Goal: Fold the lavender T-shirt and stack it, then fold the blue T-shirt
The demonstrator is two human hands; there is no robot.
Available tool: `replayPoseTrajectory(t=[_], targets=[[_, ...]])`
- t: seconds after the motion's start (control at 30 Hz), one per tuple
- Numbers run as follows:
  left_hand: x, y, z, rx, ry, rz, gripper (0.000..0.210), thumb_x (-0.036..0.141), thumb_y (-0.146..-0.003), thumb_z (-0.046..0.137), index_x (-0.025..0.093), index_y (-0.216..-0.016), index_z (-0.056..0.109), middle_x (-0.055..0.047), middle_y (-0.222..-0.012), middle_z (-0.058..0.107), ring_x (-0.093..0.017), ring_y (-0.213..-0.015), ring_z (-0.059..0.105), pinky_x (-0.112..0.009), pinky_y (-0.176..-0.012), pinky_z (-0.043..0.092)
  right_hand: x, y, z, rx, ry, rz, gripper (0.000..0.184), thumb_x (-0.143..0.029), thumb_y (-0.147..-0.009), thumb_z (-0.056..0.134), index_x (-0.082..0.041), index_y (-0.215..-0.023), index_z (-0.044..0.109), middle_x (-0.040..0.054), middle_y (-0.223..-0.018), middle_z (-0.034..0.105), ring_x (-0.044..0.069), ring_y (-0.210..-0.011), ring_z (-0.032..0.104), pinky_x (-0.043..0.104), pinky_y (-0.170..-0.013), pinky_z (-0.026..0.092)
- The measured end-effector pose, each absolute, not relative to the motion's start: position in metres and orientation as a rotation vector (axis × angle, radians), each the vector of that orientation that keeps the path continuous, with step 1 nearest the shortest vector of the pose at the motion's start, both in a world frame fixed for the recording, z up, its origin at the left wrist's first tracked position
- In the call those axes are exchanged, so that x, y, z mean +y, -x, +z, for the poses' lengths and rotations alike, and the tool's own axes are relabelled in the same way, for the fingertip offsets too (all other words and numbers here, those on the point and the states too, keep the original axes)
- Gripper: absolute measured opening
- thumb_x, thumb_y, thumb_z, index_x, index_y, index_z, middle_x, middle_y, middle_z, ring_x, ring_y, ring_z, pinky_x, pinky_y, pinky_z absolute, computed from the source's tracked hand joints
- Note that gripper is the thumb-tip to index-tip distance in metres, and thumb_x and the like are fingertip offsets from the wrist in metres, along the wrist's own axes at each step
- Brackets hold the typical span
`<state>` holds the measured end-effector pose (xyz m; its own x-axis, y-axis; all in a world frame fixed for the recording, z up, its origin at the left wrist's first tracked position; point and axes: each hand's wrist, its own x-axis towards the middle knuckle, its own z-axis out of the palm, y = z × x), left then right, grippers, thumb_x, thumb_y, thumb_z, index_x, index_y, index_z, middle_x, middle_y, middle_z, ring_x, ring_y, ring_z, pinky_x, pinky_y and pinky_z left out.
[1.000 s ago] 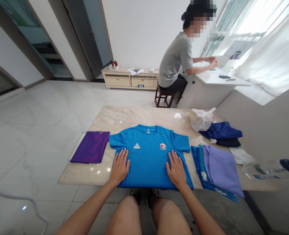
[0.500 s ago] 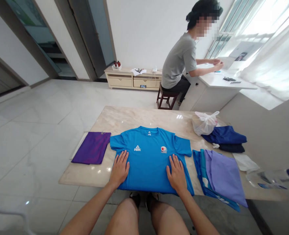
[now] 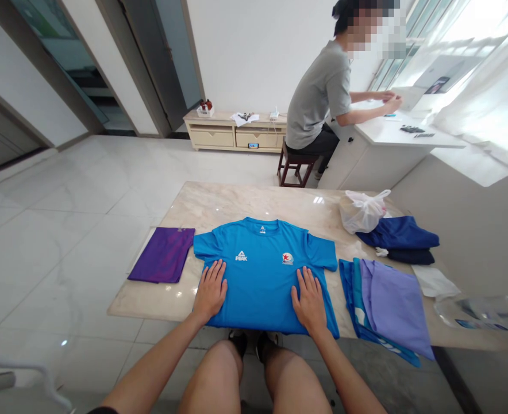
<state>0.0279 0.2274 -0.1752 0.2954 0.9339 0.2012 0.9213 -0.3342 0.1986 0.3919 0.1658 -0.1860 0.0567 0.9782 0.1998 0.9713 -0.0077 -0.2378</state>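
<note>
A blue short-sleeved T-shirt lies front up and spread flat, its collar away from me and its lower part at the near table edge. White lettering and a round badge mark its chest. My left hand rests flat on the shirt's left side, fingers stretched out. On the right side my right hand lies flat too, its fingers a little apart. Neither hand grips the cloth. Left of the shirt is a folded purple garment. To the right, folded blue and lavender garments are stacked, partly over the table edge.
The marble-topped table also bears a white plastic bag, dark blue clothes, a white tissue and a clear bottle lying on its side. Beyond it, a person in grey sits on a stool at a white desk.
The view has shifted slightly, so the table and background sit a bit differently in the picture. Both hands stay flat on the T-shirt, which looks unchanged.
</note>
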Motion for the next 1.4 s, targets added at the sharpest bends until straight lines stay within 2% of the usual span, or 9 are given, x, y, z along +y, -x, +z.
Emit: replayPoseTrajectory(t=[0.57,0.73,0.83,0.9,1.0,1.1,1.17,1.3,1.4], targets=[[0.228,-0.028,-0.177,1.786,-2.468,0.444,0.06,0.033,-0.113,0.034,0.015,-0.169,0.045,-0.011,-0.175,0.045,-0.029,-0.162,0.042,-0.055,-0.134,0.032,0.167,-0.394,-0.192,-2.002,2.038,-0.029,0.063,-0.038,-0.115,0.03,-0.011,-0.168,0.046,0.0139,-0.18,0.033,0.028,-0.169,0.026,0.05,-0.137,0.022],[0.213,-0.026,-0.174,1.78,-2.481,0.432,0.061,0.033,-0.112,0.033,0.016,-0.169,0.046,-0.012,-0.174,0.047,-0.03,-0.161,0.043,-0.055,-0.133,0.032,0.155,-0.388,-0.194,-2.011,2.067,-0.022,0.064,-0.038,-0.114,0.027,-0.012,-0.172,0.04,0.0164,-0.18,0.033,0.031,-0.169,0.026,0.054,-0.135,0.024],[0.201,-0.021,-0.168,1.784,-2.507,0.381,0.061,0.031,-0.11,0.036,0.013,-0.167,0.049,-0.016,-0.171,0.05,-0.034,-0.157,0.047,-0.056,-0.13,0.035,0.139,-0.379,-0.191,-2.026,2.076,-0.011,0.064,-0.037,-0.114,0.029,-0.01,-0.17,0.041,0.0193,-0.178,0.034,0.034,-0.167,0.029,0.056,-0.133,0.026],[0.199,-0.016,-0.161,1.762,-2.533,0.321,0.058,0.033,-0.108,0.04,0.014,-0.161,0.056,-0.02,-0.163,0.058,-0.037,-0.147,0.054,-0.057,-0.124,0.04,0.132,-0.376,-0.182,-2.062,2.091,0.015,0.064,-0.038,-0.112,0.034,-0.008,-0.167,0.046,0.022,-0.176,0.038,0.037,-0.165,0.032,0.057,-0.131,0.03],[0.209,-0.006,-0.152,1.693,-2.583,0.289,0.05,0.039,-0.109,0.042,0.019,-0.146,0.069,-0.019,-0.143,0.07,-0.037,-0.132,0.061,-0.057,-0.118,0.044,0.138,-0.386,-0.161,-2.141,2.106,0.106,0.055,-0.034,-0.11,0.041,-0.011,-0.155,0.061,0.0223,-0.162,0.056,0.038,-0.148,0.052,0.051,-0.121,0.043],[0.222,0.006,-0.152,1.675,-2.578,0.352,0.049,0.038,-0.111,0.039,0.021,-0.147,0.068,-0.017,-0.145,0.069,-0.034,-0.136,0.06,-0.054,-0.122,0.043,0.161,-0.416,-0.144,-2.131,2.13,0.132,0.047,-0.028,-0.109,0.04,-0.014,-0.144,0.068,0.0194,-0.143,0.069,0.033,-0.129,0.064,0.045,-0.112,0.049],[0.226,0.013,-0.159,1.744,-2.529,0.397,0.054,0.038,-0.111,0.039,0.022,-0.157,0.061,-0.015,-0.157,0.063,-0.034,-0.147,0.055,-0.056,-0.127,0.038,0.179,-0.442,-0.142,-2.043,2.182,0.097,0.047,-0.028,-0.109,0.04,-0.011,-0.145,0.065,0.021,-0.144,0.067,0.033,-0.131,0.063,0.045,-0.113,0.049],[0.224,0.019,-0.176,1.799,-2.489,0.456,0.06,0.041,-0.113,0.038,0.025,-0.171,0.044,-0.01,-0.173,0.05,-0.032,-0.162,0.041,-0.06,-0.135,0.026,0.211,-0.487,-0.161,-1.831,2.364,0.087,0.06,-0.035,-0.108,0.043,0.0,-0.155,0.054,0.0297,-0.161,0.053,0.039,-0.152,0.05,0.051,-0.123,0.042],[0.222,0.022,-0.182,1.786,-2.48,0.492,0.06,0.038,-0.113,0.038,0.025,-0.172,0.042,-0.008,-0.174,0.048,-0.03,-0.163,0.04,-0.059,-0.135,0.027,0.227,-0.504,-0.176,-1.689,2.501,0.165,0.069,-0.041,-0.108,0.043,0.005,-0.159,0.048,0.0338,-0.165,0.046,0.042,-0.155,0.045,0.053,-0.125,0.039]])
